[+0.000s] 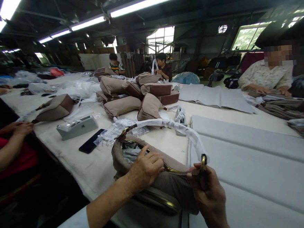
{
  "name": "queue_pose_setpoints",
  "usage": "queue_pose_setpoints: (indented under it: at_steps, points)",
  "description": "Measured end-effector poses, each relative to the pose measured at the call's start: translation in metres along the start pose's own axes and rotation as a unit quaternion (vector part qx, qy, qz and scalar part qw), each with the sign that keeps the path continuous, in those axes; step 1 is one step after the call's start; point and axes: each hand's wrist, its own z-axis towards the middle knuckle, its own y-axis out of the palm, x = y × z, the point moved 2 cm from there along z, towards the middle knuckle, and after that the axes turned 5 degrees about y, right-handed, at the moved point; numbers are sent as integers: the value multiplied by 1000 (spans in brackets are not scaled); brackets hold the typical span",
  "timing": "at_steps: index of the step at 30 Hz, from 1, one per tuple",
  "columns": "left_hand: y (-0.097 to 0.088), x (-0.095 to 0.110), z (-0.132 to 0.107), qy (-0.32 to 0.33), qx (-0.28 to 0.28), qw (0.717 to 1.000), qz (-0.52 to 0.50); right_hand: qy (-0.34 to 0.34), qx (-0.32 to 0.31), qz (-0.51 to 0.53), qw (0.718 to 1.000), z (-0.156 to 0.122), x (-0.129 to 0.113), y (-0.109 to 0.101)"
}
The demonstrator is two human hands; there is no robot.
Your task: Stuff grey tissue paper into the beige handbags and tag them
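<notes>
A taupe ribbed handbag (172,185) sits at the table's near edge. Its top zipper is partly open, and grey stuffing (130,152) shows inside. My left hand (146,168) lies over the zipper, with the fingers bent and pressed to the opening; what they pinch is hidden. With my right hand (209,190) I grip the bag's right end, beside the brass ring where the strap joins. White wrapping covers the arched strap (168,123). A second zipper (160,200) runs along the near side of the bag.
Similar bags (122,105) are piled beyond. A tape dispenser (77,127) and a black phone (91,142) lie left. White sheets (248,156) cover the right side. A co-worker's hands (23,128) rest at the left edge; another person (271,71) handles flat bags at right.
</notes>
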Motion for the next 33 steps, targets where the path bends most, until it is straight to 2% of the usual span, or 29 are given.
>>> queue_pose_setpoints:
  at_steps: [2,4,9,12,14,17,21,23,25,28,30,33]
  points:
    - [9,-3,-2,26,16,999,11,12,-89,21,996,4,2,3]
    - [17,-6,1,32,23,999,8,0,-127,16,992,6,2,5]
    - [36,-17,20,19,-36,999,-32,-47,-61,50,996,0,-2,10]
    - [42,-22,30,10,-57,997,-43,-93,-53,60,992,-6,-3,11]
    - [39,-22,32,4,-66,996,-58,-92,-44,56,993,-8,-1,9]
    - [26,-19,30,-1,-75,993,-93,-68,-34,43,996,-6,2,6]
    - [8,-14,27,12,-119,974,-193,-69,-34,29,997,-1,4,5]
    - [3,-16,26,31,-138,969,-200,-61,-26,18,998,2,5,5]
    - [0,-24,23,59,-145,976,-148,-45,-18,8,999,6,8,4]
    - [-12,-46,14,106,-112,988,30,-35,-32,10,999,14,14,1]
    - [-24,-63,5,118,-71,980,147,-44,-66,24,997,20,17,0]
    - [-42,-84,-8,114,-34,963,240,-57,-135,33,989,27,14,1]
